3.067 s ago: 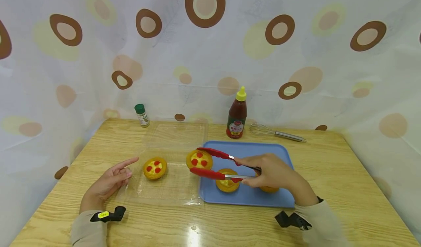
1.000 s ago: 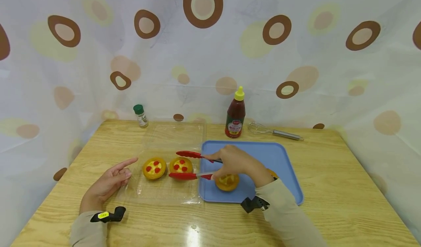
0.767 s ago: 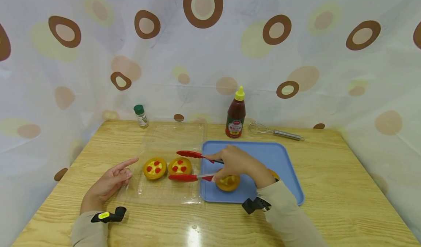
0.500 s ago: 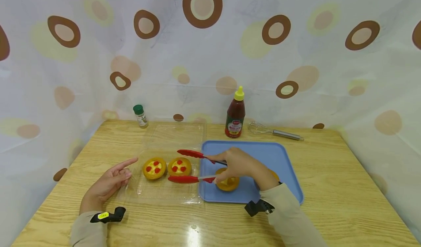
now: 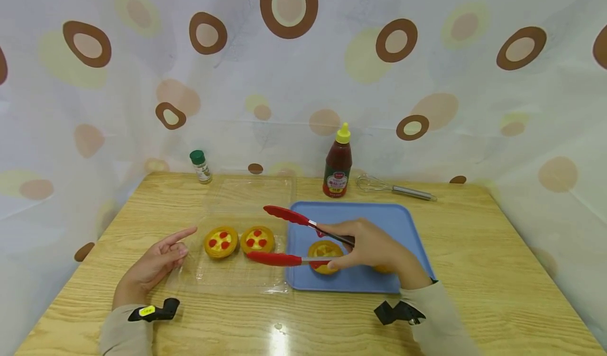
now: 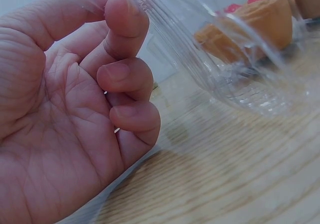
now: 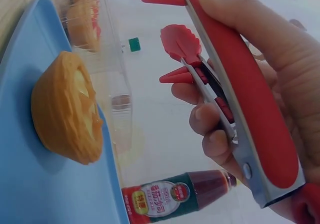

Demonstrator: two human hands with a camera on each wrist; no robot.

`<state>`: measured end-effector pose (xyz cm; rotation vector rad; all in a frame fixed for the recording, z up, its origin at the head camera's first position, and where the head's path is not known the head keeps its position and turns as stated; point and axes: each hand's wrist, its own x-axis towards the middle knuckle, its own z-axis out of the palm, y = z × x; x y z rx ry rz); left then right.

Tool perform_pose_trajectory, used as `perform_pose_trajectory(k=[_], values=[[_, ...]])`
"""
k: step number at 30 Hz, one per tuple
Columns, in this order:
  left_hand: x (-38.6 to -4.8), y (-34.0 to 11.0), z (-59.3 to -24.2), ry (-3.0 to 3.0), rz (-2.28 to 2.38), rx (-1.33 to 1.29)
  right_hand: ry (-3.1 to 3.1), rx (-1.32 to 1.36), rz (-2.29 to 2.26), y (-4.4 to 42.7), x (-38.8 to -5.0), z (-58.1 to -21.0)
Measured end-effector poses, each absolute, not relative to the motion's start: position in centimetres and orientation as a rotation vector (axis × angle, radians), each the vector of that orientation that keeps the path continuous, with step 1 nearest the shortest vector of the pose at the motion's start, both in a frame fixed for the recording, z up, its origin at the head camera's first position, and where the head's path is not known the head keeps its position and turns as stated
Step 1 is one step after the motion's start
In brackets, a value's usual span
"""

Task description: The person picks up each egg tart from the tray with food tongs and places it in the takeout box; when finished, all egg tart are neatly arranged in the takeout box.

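My right hand (image 5: 374, 248) grips red-tipped tongs (image 5: 276, 259), their arms spread wide with nothing between the tips. They hang over the tray's left edge and the clear plastic container (image 5: 237, 279). Inside it, two tarts with red toppings sit side by side, the left tart (image 5: 221, 241) and the right tart (image 5: 257, 241). A plain-topped tart (image 7: 65, 111) stands on the blue tray (image 5: 370, 214) beneath the tongs; another tart (image 5: 382, 268) is mostly hidden by my right hand. At the container's left edge, my left hand (image 5: 154, 264) pinches the rim, index finger extended.
Behind the tray stands a red sauce bottle (image 5: 338, 169) with a yellow cap. A whisk (image 5: 393, 188) lies to its right. The container's clear lid (image 5: 253, 193) lies folded back, and a green-capped shaker (image 5: 201, 167) stands at the back left.
The right tart, earlier held in the tongs, now rests in the container. My right hand has drawn the spread tongs up and rightward off it. My left hand has stayed put.
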<state>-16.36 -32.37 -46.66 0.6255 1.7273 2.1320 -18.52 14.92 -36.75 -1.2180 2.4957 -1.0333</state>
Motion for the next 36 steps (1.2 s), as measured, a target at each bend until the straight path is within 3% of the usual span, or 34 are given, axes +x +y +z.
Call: perform_pose_trajectory(k=[9,26,36], values=[[-16.2,-32.5,-46.6,1.745,2.132,0.63,2.547,-1.329,-1.106,17.5,-17.4,-36.6],[-16.4,-32.4,-46.3,1.75,2.133,0.587,2.659,-1.164,-1.065,22.8,-15.5,-36.8],[-16.3,-32.3,-46.4,1.714,2.144,0.622,2.633,-1.226,-0.971,24.3,-14.8,-37.6]])
